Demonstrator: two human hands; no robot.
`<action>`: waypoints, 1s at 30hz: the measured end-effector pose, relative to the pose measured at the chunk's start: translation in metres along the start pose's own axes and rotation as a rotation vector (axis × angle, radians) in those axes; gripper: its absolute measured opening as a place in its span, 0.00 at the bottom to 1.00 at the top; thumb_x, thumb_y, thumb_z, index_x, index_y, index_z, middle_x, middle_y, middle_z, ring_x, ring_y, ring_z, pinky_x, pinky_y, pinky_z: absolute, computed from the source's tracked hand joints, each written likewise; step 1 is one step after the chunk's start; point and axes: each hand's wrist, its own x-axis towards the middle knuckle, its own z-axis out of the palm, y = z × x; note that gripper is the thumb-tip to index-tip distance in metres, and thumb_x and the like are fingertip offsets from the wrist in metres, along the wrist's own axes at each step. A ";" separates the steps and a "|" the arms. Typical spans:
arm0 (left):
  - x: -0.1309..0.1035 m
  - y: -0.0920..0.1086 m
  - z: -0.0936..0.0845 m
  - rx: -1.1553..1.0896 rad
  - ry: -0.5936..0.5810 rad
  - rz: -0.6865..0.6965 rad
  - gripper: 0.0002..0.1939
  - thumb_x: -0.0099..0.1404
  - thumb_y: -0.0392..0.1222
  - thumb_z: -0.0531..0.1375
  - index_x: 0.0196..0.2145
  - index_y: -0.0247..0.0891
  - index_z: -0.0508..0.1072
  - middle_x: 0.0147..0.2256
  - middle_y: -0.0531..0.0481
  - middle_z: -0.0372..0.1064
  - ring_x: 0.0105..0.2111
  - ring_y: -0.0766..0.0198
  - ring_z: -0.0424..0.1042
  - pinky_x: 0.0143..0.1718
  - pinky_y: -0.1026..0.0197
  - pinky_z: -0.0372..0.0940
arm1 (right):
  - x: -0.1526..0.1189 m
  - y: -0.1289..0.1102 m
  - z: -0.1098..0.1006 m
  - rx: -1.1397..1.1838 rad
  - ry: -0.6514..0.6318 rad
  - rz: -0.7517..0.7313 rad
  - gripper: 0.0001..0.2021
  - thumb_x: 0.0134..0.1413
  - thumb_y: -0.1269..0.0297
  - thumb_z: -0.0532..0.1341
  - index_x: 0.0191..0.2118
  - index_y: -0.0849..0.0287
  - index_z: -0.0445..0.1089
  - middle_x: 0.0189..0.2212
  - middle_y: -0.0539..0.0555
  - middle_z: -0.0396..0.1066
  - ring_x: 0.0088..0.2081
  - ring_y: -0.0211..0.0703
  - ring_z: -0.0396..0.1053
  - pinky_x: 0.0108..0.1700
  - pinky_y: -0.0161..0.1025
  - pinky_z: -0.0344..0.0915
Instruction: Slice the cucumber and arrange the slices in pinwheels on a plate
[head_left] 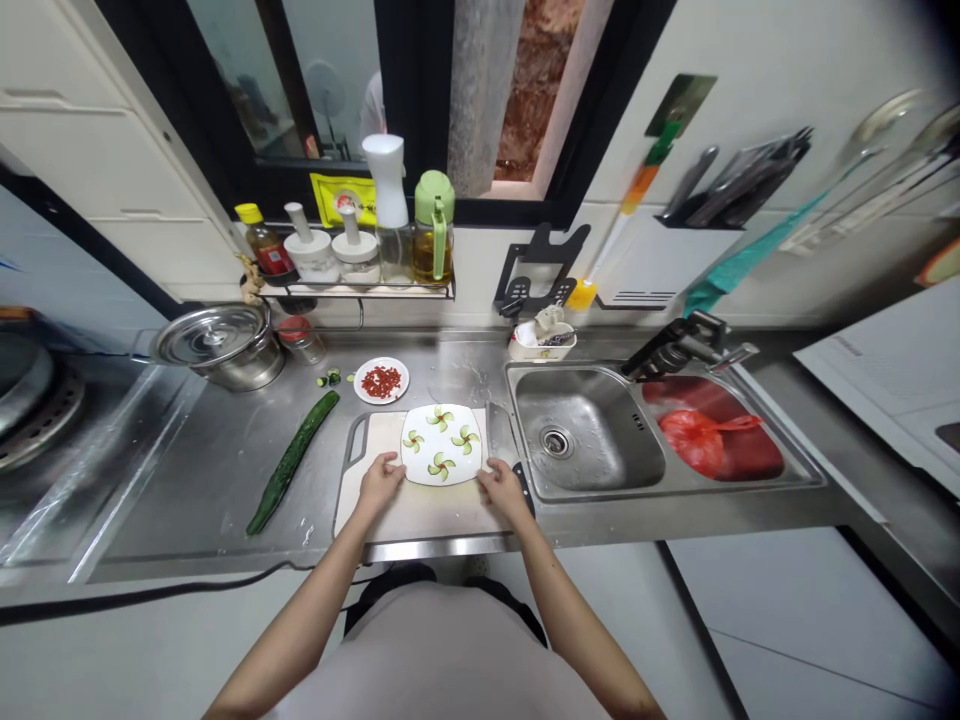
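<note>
A white square plate (441, 420) with several pinwheel shapes of cucumber slices and red centres sits over the cutting board (420, 518). My left hand (381, 483) grips the plate's left front corner between thumb and fingers. At the right front corner, my right hand (504, 490) pinches the rim the same way. Just right of the plate lies a knife (504, 428), its dark handle partly hidden by my right hand. Behind the board, a small white dish (394, 366) holds red pieces. A long cucumber (292, 462) rests on the counter to the left.
Cucumber scraps (328, 378) lie near a steel pot (229, 345) and a red-lidded jar (301, 342). Bottles and seasoning jars stand on a wall shelf (360, 290). On the right is a double sink (600, 490), with a red plastic bag (694, 440) in its far basin.
</note>
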 end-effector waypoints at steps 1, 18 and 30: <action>0.000 0.002 0.001 -0.009 -0.026 -0.009 0.21 0.57 0.44 0.60 0.48 0.35 0.70 0.23 0.55 0.70 0.24 0.64 0.70 0.30 0.63 0.64 | 0.002 -0.001 0.003 0.045 -0.014 0.038 0.20 0.48 0.60 0.60 0.48 0.60 0.65 0.20 0.44 0.64 0.22 0.37 0.66 0.21 0.30 0.62; 0.004 0.014 0.016 0.014 -0.090 -0.087 0.19 0.53 0.32 0.59 0.44 0.37 0.69 0.21 0.56 0.68 0.24 0.64 0.72 0.31 0.63 0.66 | 0.026 -0.011 0.019 -0.029 -0.001 0.055 0.12 0.42 0.71 0.52 0.37 0.57 0.60 0.21 0.43 0.62 0.22 0.37 0.67 0.22 0.29 0.59; -0.029 0.036 -0.007 -0.553 -0.219 -0.105 0.25 0.52 0.39 0.63 0.46 0.42 0.60 0.28 0.57 0.68 0.31 0.66 0.73 0.37 0.59 0.72 | 0.003 -0.037 -0.002 0.236 -0.095 -0.059 0.10 0.42 0.65 0.54 0.35 0.55 0.58 0.19 0.43 0.64 0.20 0.37 0.64 0.22 0.32 0.59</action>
